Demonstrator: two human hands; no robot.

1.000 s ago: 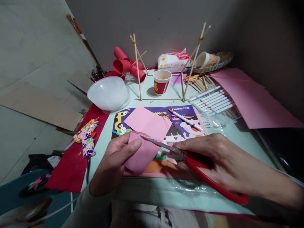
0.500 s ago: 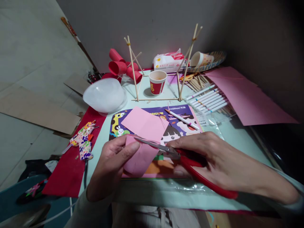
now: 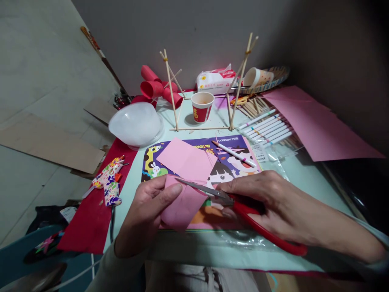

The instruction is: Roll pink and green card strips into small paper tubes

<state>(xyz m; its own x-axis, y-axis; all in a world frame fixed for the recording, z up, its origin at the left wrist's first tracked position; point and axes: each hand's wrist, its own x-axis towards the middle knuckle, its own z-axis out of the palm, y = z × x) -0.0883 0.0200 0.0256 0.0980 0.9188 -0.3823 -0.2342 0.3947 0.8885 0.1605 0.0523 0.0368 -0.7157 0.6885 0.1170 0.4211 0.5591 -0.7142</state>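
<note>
On pale-green table (image 3: 136,170), beside gray wall (image 3: 200,36)

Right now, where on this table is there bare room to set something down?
Best is the right side, bounded by the large pink sheet, the markers and the right hand. A slim strip runs between the red paper and the booklet. Back right is crowded with sticks.

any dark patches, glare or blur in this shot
Head view: wall darkens toward the upper right; head view: cup casts a soft shadow to its left; head view: plastic glints near the table's front edge; head view: forearm behind the right hand looks soft.
</note>
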